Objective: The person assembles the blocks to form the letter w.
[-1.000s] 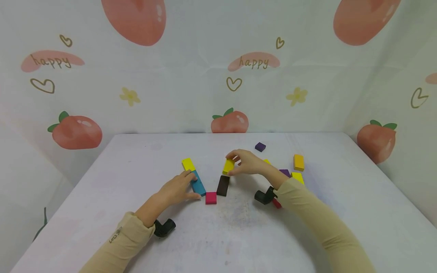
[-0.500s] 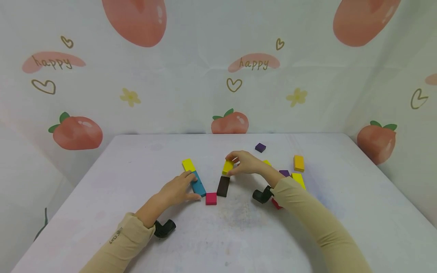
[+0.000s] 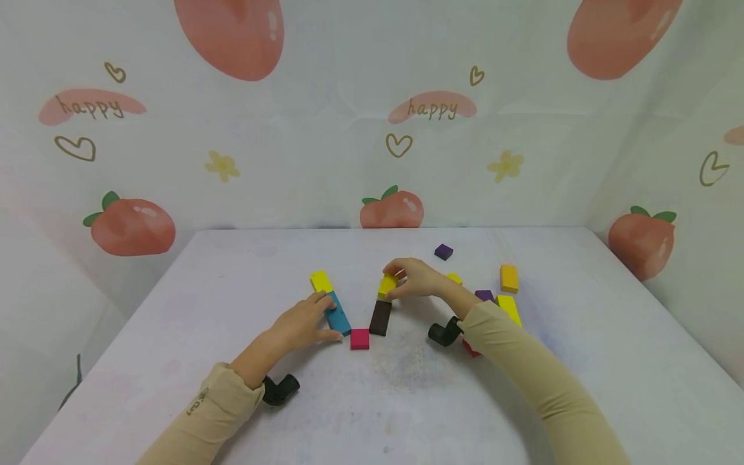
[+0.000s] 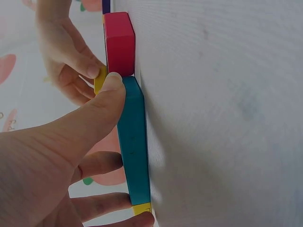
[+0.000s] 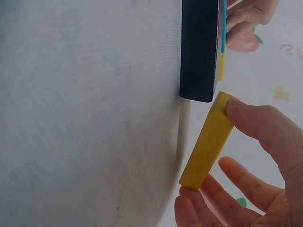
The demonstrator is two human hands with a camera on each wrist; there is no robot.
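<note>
A small yellow block (image 3: 387,285), flat and rectangular, is tilted with one end raised off the table, just at 12 o'clock of the dark brown block (image 3: 380,317) lying flat. A long teal block (image 3: 337,312) lies flat at 9 o'clock of the brown one, running toward 11 o'clock.

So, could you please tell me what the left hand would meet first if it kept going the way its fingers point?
Probably the yellow block. The left hand rests on the blue block with its fingers pointing up the table along it, and the yellow one lies at the blue block's far end. Depth is hard to judge.
</note>
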